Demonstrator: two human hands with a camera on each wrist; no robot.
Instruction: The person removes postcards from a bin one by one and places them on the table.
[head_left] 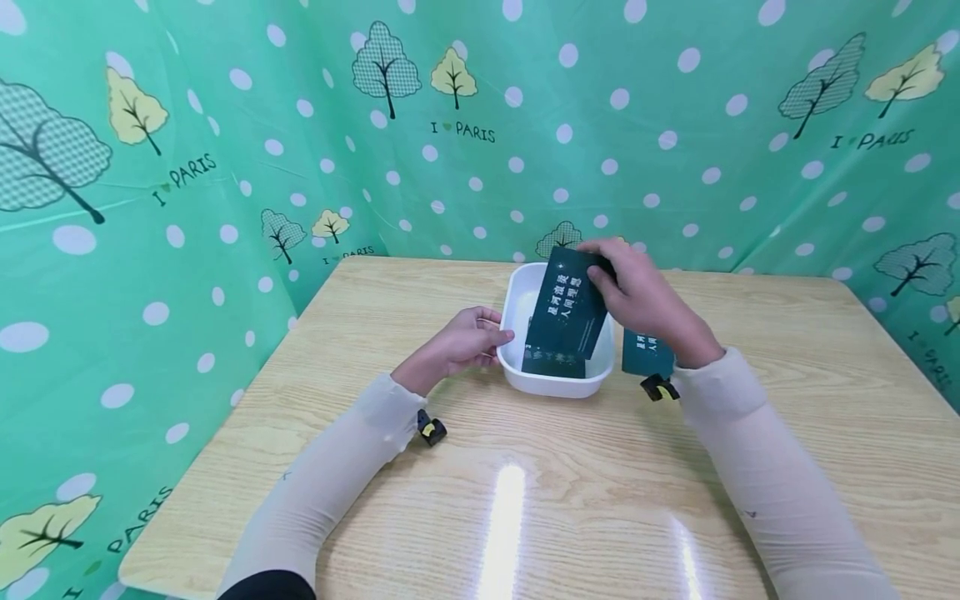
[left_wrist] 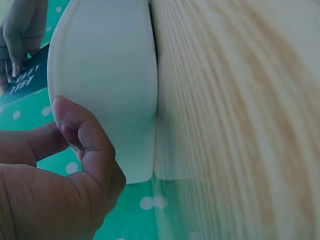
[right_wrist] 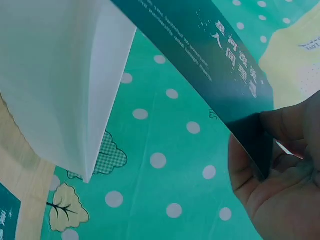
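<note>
One dark green card (head_left: 551, 365) lies inside the white tub (head_left: 551, 386) on the desk (head_left: 600, 500). Your left hand (head_left: 468, 340) grips the tub's side wall, thumb over the rim. Your right hand (head_left: 633, 287) pinches a second card (head_left: 568, 304) by its upper end, slanted over the opening. A third card (head_left: 647, 356) rests just right of the tub, partly covered by your wrist.

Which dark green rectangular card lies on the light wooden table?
The card right of the white rectangular basin. Another card is inside the basin; the third card is held by the right hand.
</note>
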